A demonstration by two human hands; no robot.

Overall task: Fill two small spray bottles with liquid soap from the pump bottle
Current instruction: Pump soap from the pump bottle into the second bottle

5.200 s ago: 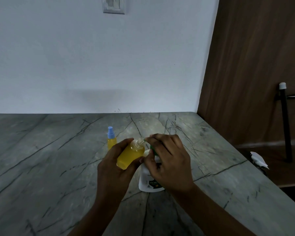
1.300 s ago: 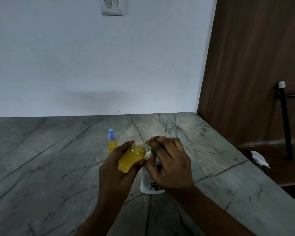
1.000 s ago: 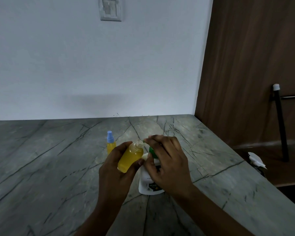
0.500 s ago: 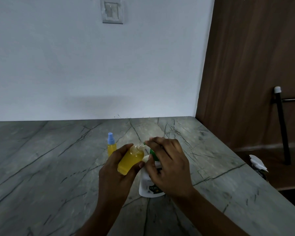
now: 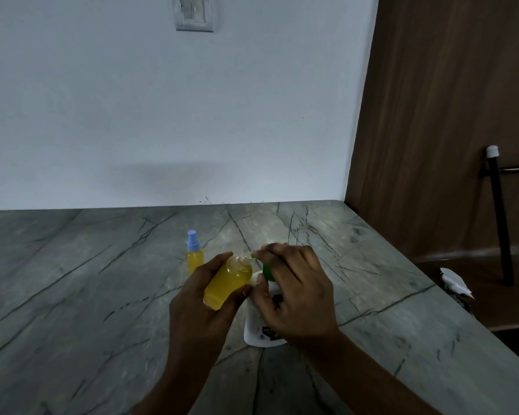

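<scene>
The left hand (image 5: 198, 310) grips a tilted, uncapped yellow-filled small bottle (image 5: 226, 284). The right hand (image 5: 294, 295) curls over the white pump bottle (image 5: 259, 330)'s green head. A blue-capped yellow spray bottle (image 5: 194, 256) stands just beyond the left fingertips. The grey veined stone counter (image 5: 72, 280) stretches wide leftward, and its edge runs right of the right fingers.

the pump bottle (image 5: 262, 332) carries a dark label, perhaps printed, but unreadable.

Uncapped spray bottle (image 5: 228, 280) at pump bottle (image 5: 259, 333)
</scene>
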